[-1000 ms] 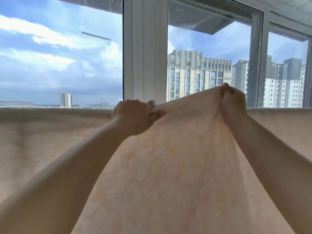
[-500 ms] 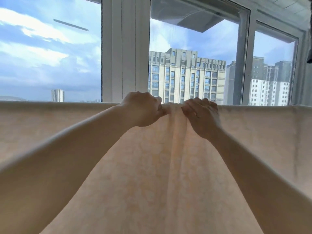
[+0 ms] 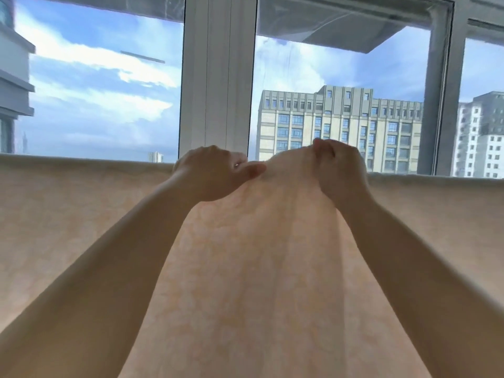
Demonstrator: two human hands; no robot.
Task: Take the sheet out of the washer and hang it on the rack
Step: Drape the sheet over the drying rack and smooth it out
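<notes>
Looking out through the window (image 3: pixel 218 77), we see the pale peach sheet (image 3: pixel 259 282) filling the whole lower view, its top fold running level from left to right just below the glass. We take it that it already lies over the rack, though the rail itself is hidden under the cloth. The fabric falls from that fold toward us, and a raised ridge of it runs up between our forearms to the hands. Our left hand (image 3: pixel 210 175) has its fingers curled over the fold and its thumb pressed on the cloth, gripping it. Our right hand (image 3: pixel 338 170) pinches a bunched peak of the sheet and lifts it slightly above the line of the fold. The two hands are near each other at the middle of the fold, the right one a little higher. Since the fold's long axis stretches sideways, we judge that the coming move is to draw the hands apart along it and flatten the bunch.
</notes>
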